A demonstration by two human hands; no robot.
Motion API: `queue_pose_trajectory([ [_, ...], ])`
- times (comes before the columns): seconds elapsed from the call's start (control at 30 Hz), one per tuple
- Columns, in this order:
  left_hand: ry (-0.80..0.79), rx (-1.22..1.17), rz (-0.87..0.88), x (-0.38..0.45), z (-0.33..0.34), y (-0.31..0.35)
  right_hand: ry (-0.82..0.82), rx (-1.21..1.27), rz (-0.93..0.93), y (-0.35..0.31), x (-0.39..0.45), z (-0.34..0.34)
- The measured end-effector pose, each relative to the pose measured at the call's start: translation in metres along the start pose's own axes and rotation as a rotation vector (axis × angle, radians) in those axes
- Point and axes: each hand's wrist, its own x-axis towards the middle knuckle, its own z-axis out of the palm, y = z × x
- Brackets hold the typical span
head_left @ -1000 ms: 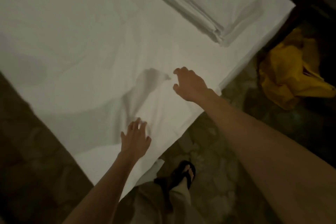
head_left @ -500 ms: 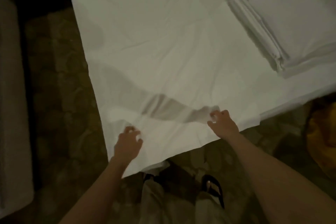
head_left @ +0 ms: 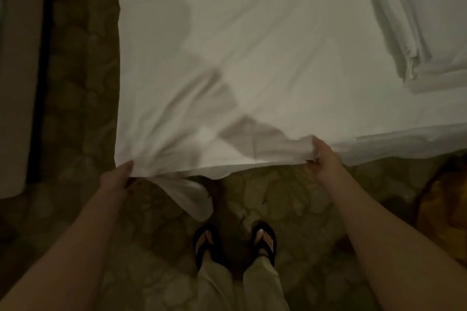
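- Left hand [head_left: 116, 176] and right hand [head_left: 319, 156] each pinch the near edge of the white cotton bedsheet [head_left: 240, 63], spread mid-frame over the bed.
- An uneven tug could likely skew it or disturb the folded white linen [head_left: 414, 20], upper right.

Both arms bare, stretched forward and down, well apart. Left hand [head_left: 116, 176] grips the sheet [head_left: 252, 58] at its near left corner, fingers curled under. Right hand [head_left: 321, 159] pinches the near edge, thumb on top, fingers curled beneath.
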Motion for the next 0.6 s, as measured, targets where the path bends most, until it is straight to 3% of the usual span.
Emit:
queue_pose_trajectory([
  [0.13,-0.059,-0.215,0.01,-0.027,-0.007,0.015,-0.004,0.128,-0.046,-0.009,-0.019,0.01],
  [0.3,-0.088,-0.365,0.059,-0.055,-0.005,0.033,0.018,0.061,0.007,-0.018,-0.042,0.016],
  [0.4,-0.099,-0.406,0.103,-0.059,-0.011,0.035,-0.099,-0.03,0.068,-0.01,-0.051,0.013],
  [0.5,-0.125,-0.451,0.108,-0.059,-0.021,0.035,-0.178,0.033,0.227,0.005,-0.051,0.018],
  [0.6,-0.144,-0.467,0.118,-0.061,-0.03,0.037,-0.337,-0.12,0.325,0.032,-0.061,0.035],
])
